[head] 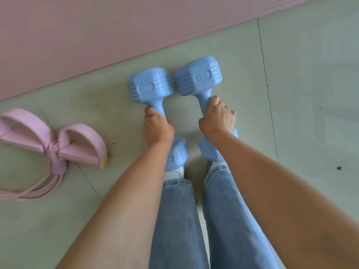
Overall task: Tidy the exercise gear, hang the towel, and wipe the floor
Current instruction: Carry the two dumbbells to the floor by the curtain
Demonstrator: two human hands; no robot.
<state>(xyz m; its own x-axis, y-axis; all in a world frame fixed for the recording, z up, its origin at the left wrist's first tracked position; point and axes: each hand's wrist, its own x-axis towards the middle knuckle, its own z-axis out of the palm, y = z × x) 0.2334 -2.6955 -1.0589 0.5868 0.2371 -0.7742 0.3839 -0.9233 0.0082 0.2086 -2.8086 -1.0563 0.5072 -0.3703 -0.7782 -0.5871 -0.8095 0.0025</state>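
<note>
Both hands wrap handles: left hand (158, 127) on left light-blue plastic 2KG dumbbell (150, 85), right hand (217, 117) on right one (199, 75); pink mat (97, 32) edge upper frame, pink pull-rope exerciser (58, 144) left, bare tile floor (301, 94) right.

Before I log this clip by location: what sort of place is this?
Probably a home workout corner, though little of the room shows. A pink exercise mat lies on a tiled floor, a pink pedal resistance band lies nearby, and two blue dumbbells marked 2KG are gripped by the handles.
</note>
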